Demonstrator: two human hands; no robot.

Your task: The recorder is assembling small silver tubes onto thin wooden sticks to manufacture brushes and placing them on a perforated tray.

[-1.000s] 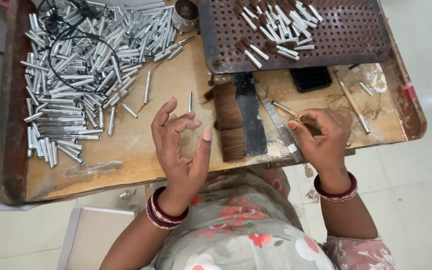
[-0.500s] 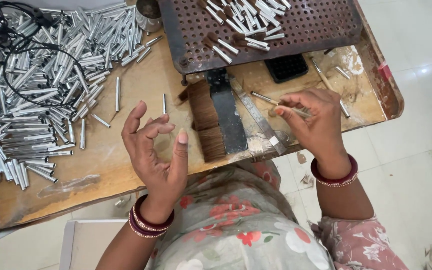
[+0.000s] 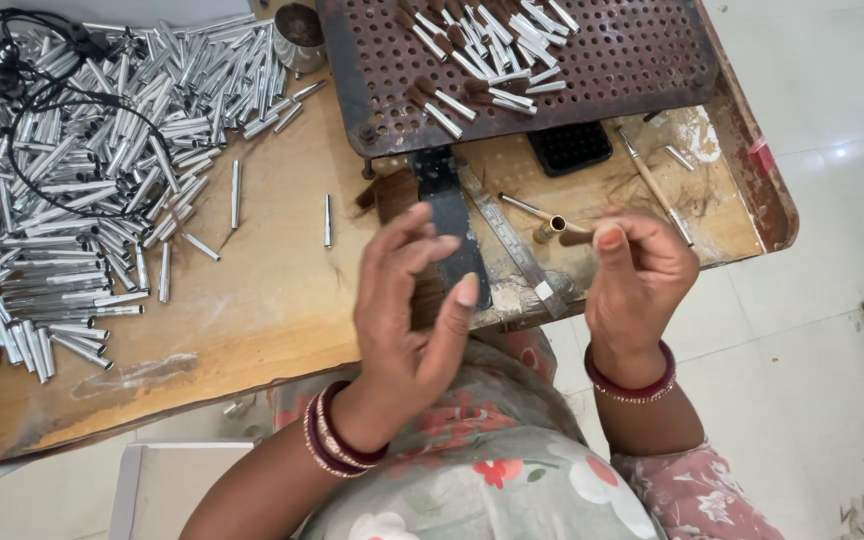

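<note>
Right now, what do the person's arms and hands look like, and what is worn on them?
Both hands are bare, without gloves. The left hand has a stack of dark red and maroon bangles at its wrist. The right hand has a dark red bangle at its wrist. Forearms are uncovered; a short floral sleeve with pink flowers shows on the right arm.

1. Worktop [image 3: 272, 300]: worn wooden board with a raised rim, filling the upper two thirds of the frame.
2. Upper left: large heap of silver metal tubes [image 3: 72, 180], a black cable [image 3: 42, 90] looped over it.
3. Centre: a few stray tubes [image 3: 235, 193] lying apart from the heap.
4. Top centre: small metal cup [image 3: 300, 35].
5. Upper right: rusty perforated tray [image 3: 552, 70] carrying finished tubes.
6. Below the tray: dark bristle bundle [image 3: 402, 200], flat metal ruler [image 3: 512, 240], black grid block [image 3: 572, 145], loose fibres.
</note>
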